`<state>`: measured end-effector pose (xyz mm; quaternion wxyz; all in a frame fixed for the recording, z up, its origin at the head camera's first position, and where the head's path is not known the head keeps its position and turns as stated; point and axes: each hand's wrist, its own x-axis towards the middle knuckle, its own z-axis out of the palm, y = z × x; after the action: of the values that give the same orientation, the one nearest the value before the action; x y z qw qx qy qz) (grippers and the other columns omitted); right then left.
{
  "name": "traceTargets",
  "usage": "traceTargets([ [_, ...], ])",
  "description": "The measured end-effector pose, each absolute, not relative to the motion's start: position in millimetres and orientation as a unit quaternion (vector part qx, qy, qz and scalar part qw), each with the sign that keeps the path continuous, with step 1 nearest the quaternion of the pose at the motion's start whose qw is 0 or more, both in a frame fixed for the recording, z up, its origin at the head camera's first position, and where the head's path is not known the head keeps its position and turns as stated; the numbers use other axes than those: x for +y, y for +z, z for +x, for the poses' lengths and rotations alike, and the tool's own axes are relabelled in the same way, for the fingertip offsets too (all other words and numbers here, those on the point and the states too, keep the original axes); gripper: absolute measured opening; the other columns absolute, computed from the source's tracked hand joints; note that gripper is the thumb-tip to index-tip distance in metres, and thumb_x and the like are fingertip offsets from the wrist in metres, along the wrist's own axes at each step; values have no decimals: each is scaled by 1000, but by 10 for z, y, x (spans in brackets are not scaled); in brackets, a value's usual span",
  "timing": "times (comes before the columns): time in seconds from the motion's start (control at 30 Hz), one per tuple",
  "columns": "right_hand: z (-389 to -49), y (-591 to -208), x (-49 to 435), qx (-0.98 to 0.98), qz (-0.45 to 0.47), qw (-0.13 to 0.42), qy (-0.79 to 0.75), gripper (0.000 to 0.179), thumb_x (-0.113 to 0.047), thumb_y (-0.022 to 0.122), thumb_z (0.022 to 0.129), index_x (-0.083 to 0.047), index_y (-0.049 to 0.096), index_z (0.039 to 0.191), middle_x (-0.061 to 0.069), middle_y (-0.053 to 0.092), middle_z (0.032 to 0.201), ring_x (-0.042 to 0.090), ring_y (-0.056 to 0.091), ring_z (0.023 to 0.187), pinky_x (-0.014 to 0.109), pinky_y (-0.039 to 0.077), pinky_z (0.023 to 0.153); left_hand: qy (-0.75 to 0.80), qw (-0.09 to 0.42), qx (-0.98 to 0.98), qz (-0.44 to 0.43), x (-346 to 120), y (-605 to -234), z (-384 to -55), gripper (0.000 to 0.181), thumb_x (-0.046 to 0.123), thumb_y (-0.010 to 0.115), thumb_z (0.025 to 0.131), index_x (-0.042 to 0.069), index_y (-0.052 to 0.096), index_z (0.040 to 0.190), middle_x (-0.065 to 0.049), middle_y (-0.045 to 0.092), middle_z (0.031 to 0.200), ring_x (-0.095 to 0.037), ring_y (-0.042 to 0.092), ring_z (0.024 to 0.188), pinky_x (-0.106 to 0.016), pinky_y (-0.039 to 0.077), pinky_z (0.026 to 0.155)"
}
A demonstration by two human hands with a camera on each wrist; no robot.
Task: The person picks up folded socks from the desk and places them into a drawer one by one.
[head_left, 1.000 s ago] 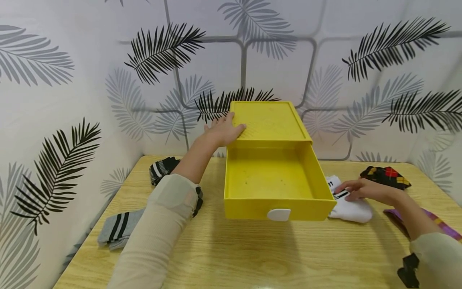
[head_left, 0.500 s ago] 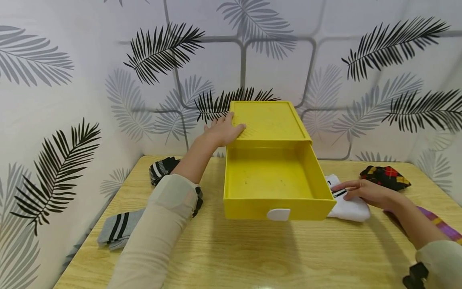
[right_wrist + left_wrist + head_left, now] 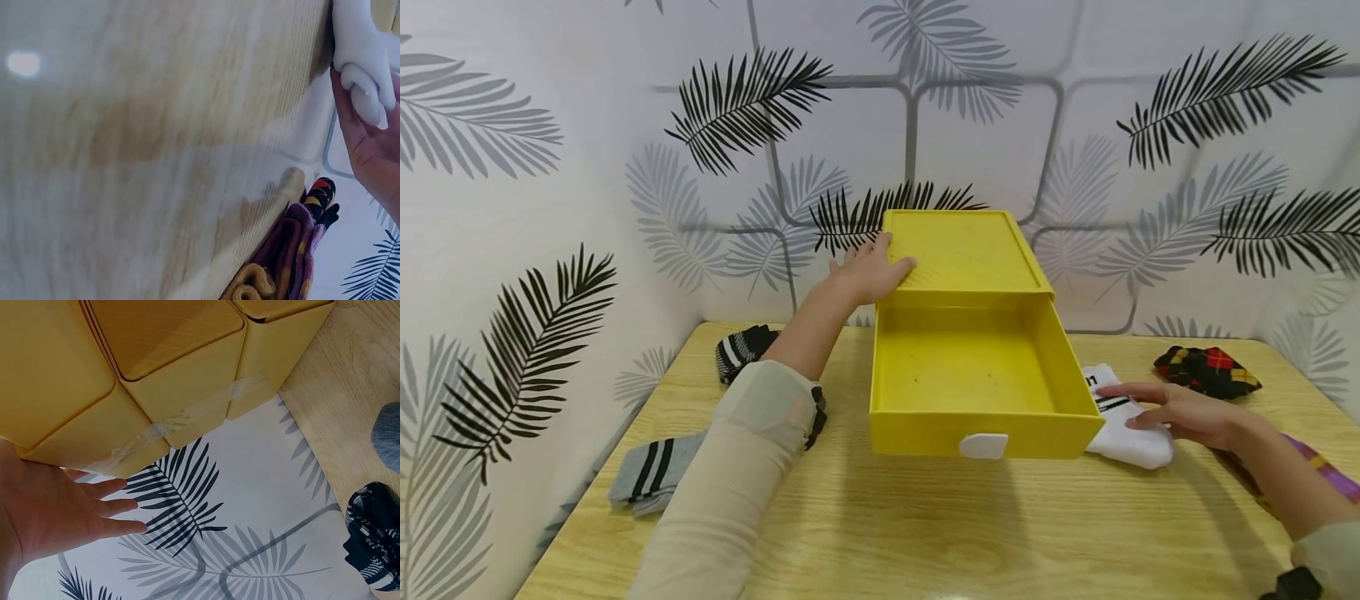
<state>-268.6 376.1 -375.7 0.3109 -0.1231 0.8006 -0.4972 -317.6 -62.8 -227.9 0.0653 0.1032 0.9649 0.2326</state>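
Note:
A yellow plastic drawer unit (image 3: 966,250) stands on the table, its drawer (image 3: 906,435) pulled out toward me, nothing inside. My left hand (image 3: 868,275) rests on the unit's left top edge, thumb on top; in the left wrist view its straight fingers reach past the side. To the right of the drawer, my right hand (image 3: 1195,414) holds a folded white sock (image 3: 1131,448) with black stripes between thumb and fingers. The right wrist view shows the sock's rolled end (image 3: 362,94) between the thumb and fingers. The drawer wall hides the sock's left side.
Black-and-white patterned socks (image 3: 741,352) and grey striped socks (image 3: 658,468) lie at left. On the right are black, red and yellow patterned socks (image 3: 1206,371) and purple ones (image 3: 1326,468), partly behind my right forearm. A leaf-print backdrop (image 3: 985,158) rises behind the table.
My right wrist and forearm have shifted right and downward, and the white sock has turned slightly in my fingers. The left hand stays on the unit.

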Motion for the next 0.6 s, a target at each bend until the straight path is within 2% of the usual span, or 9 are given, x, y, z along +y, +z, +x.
traceTargets([
  [0.13,-2615,-3713,3761,816,-108,286,-491,60,-15,58,90,-9,32,144,28,-3,147,43,8,130,47,35,93,230,59,966,104,-626,-2289,-3178,68,53,28,96,19,3,149,-12,7,152,-34,1,137,-55,-2,105],
  [0.2,-2585,-3677,3759,822,-104,272,-489,59,-16,59,89,-9,34,143,29,-5,147,45,2,130,47,36,92,230,58,966,103,-627,-2289,-3179,68,53,28,96,19,3,149,-12,7,152,-34,0,137,-54,-2,105],
  [0.3,-2549,-3607,3768,820,-99,263,-499,57,-15,59,90,-13,37,142,30,-10,145,36,27,126,41,43,85,230,59,966,102,-630,-2284,-3185,68,53,28,96,19,3,149,-12,6,152,-33,0,137,-54,-2,105],
  [0.4,-2514,-3531,3783,808,-103,260,-519,54,-12,55,92,-17,37,143,31,-14,145,20,47,108,36,48,78,225,63,967,103,-629,-2282,-3184,68,53,27,96,20,1,149,-11,5,152,-34,-1,137,-54,-3,105],
  [0.43,-2504,-3504,3786,804,-106,259,-525,54,-12,54,93,-18,37,143,30,-15,145,12,49,103,37,49,77,223,63,967,104,-629,-2283,-3183,68,53,26,96,19,1,149,-11,4,152,-34,-2,136,-54,-3,105],
  [0.5,-2481,-3446,3784,798,-116,252,-535,53,-9,53,93,-18,36,143,28,-17,145,14,46,111,35,49,77,220,65,968,106,-631,-2280,-3183,68,53,25,96,19,-1,149,-11,3,152,-34,-4,136,-54,-5,105],
  [0.6,-2456,-3355,3778,793,-134,238,-545,53,-6,51,94,-17,37,143,26,-21,145,5,44,111,33,50,72,211,72,969,108,-635,-2270,-3177,68,53,24,96,19,-3,149,-10,0,153,-34,-7,136,-55,-6,104],
])
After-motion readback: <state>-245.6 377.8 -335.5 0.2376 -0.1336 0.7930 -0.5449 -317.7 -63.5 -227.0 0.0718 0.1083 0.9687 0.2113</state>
